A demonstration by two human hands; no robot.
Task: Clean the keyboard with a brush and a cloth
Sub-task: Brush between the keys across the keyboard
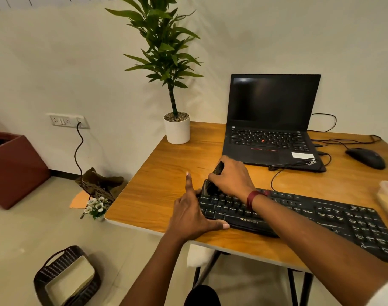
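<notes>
Two hands on the keyboard point(321, 215): left hand point(193, 215) open, bracing its end; right hand point(232, 177) gripping the brush point(209, 188).

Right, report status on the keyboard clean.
Right hand grips brush, on keyboard at its left keys. Left hand braces the left end. Nothing in the way.
</notes>
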